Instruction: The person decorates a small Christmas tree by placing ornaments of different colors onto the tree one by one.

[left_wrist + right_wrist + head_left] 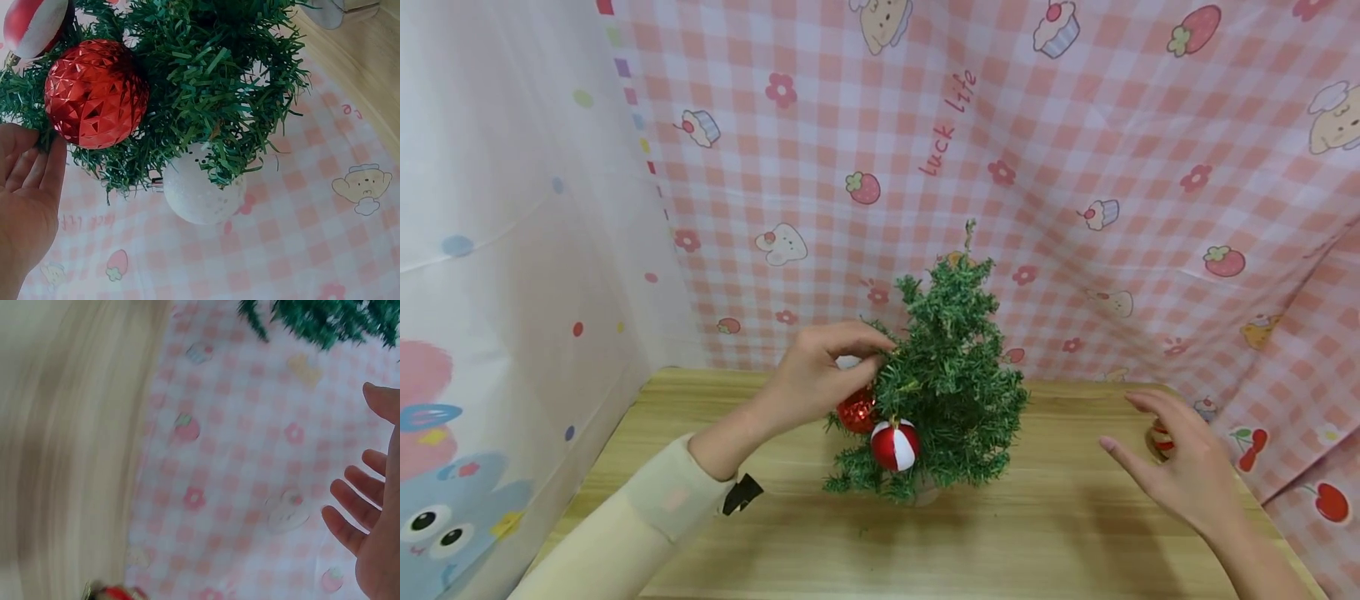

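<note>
A small green artificial Christmas tree [955, 367] stands upright on the table. My left hand [812, 371] is at its upper left side, thumb and fingertips pinching a branch among the needles. Just below that hand hangs a faceted red ball [94, 94], with a red-and-white striped ball [896, 446] lower on the front. A frosted white ball [203, 197] hangs from another branch, seen in the left wrist view. Away to the right, my right hand [1195, 467] is held with thumb and fingers spread, holding nothing. Partly hidden behind it is a red-and-gold ornament [1162, 437].
The wooden table [760, 542] ends at the back against a pink checked cloth [820, 142]. A white patterned cloth [512, 208] hangs along the left side. A black tab [742, 494] sticks out by the left sleeve.
</note>
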The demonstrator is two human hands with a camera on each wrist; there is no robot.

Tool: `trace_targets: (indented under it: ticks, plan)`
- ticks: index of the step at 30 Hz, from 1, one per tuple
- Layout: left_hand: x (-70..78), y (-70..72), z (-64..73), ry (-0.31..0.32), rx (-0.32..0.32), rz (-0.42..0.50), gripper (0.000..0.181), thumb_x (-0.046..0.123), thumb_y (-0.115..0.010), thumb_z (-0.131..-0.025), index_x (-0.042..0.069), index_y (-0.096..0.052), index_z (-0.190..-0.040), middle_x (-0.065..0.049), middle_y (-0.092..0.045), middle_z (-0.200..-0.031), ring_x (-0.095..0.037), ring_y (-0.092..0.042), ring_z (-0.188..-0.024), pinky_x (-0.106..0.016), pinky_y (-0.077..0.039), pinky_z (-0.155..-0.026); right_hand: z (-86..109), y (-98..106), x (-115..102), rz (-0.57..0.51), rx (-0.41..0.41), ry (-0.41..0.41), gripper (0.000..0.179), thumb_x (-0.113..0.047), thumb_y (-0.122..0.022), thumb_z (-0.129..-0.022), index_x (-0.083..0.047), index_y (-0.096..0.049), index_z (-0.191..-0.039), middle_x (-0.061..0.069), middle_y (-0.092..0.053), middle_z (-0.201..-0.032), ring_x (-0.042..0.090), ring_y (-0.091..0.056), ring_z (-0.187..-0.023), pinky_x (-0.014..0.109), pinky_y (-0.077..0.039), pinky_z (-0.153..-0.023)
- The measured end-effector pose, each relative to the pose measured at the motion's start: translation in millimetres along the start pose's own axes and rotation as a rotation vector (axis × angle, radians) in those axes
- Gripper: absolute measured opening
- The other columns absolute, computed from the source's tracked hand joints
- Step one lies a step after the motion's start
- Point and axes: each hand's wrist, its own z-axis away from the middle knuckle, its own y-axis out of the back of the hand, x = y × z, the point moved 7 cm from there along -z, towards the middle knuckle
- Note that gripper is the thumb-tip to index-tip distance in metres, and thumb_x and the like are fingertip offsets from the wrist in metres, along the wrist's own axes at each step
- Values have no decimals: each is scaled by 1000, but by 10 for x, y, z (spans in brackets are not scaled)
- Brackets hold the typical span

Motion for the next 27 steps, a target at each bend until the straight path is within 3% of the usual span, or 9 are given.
trace_targets:
  ticks: [1,4,6,9,13,16,20,24,27]
  plan:
    - [-5,3,0,-3,1,-2,25,-15,-65,-91,0,-80,-105,-10,-78,-103,-20,-75,-92,-31,-63,-81,9,15,52,13,-6,-19,73,-8,-96,-63,2,-68,-130,22,-69,-124,7,-57,-119,9,-36,-97]
    - [-18,8,-2,-4,0,-2,25,-14,-66,-92,0,-80,-105,-10,-78,-104,-19,-75,-92,-32,-63,-81,37,65,228,63,-34,-92,76,-11,-95,-68,-3,-65,-137,22,-66,-133,32,-60,-123,18,-39,-91]
    - [-24,10,-2,-1,2,-4,25,-14,-66,-92,1,-80,-106,-10,-78,-105,-19,-75,-92,-32,-63,-81,61,100,350,102,-66,-142,76,-16,-95,-72,-6,-64,-140,23,-65,-136,48,-62,-115,28,-43,-81]
    - [-29,16,3,-2,8,-18,24,-14,-67,-92,0,-80,-107,-10,-78,-105,-19,-75,-93,-32,-63,-82,106,140,564,135,-141,-226,76,-24,-91,-80,-5,-58,-146,28,-60,-141,52,-65,-98,38,-44,-65]
    - [-33,28,10,-6,19,-33,24,-14,-68,-92,1,-80,-107,-10,-78,-104,-19,-75,-92,-31,-62,-83,194,174,840,152,-236,-333,79,-31,-84,-90,-5,-48,-154,31,-52,-148,60,-63,-99,64,-48,-72]
    - [-38,35,12,-13,22,-28,23,-13,-68,-92,1,-80,-106,-9,-78,-104,-18,-75,-92,-31,-62,-82,277,173,1017,170,-289,-391,82,-37,-79,-94,-3,-42,-158,33,-45,-153,67,-51,-117,80,-36,-89]
    - [-26,42,1,-22,23,-19,23,-13,-68,-93,1,-80,-106,-9,-78,-103,-18,-74,-90,-32,-62,-80,426,162,1248,245,-374,-452,87,-47,-73,-96,1,-37,-159,39,-39,-153,70,-43,-122,81,-35,-92]
    - [-14,44,-5,-17,25,-22,22,-13,-69,-92,1,-80,-106,-9,-78,-103,-18,-74,-90,-31,-62,-81,573,148,1457,297,-466,-494,91,-52,-71,-96,6,-36,-157,44,-41,-148,72,-45,-117,78,-42,-80]
    - [-15,43,-6,-11,29,-31,22,-13,-69,-92,1,-80,-106,-9,-78,-103,-18,-75,-91,-31,-62,-82,669,128,1593,303,-527,-527,93,-54,-70,-97,10,-35,-155,47,-41,-144,74,-44,-116,79,-42,-80]
